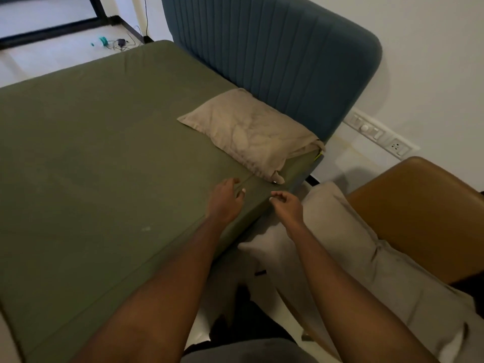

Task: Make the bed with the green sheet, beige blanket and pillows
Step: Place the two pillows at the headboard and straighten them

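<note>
The green sheet [104, 153] covers the mattress and lies mostly smooth. One beige pillow [248, 132] lies at the head end, against the blue padded headboard [275, 53]. My left hand [226, 199] hovers over the sheet near the bed's right edge with loosely curled fingers, holding nothing. My right hand [286, 205] is just beyond that edge, fingers relaxed and empty. Beige fabric [366, 258], a blanket or a pillow, lies draped over a brown chair [419, 205] on my right.
A white wall with a switch and socket panel [379, 134] stands behind the chair. Cables and a small teal object [103, 41] lie on the floor beyond the bed's far side. A narrow strip of floor separates bed and chair.
</note>
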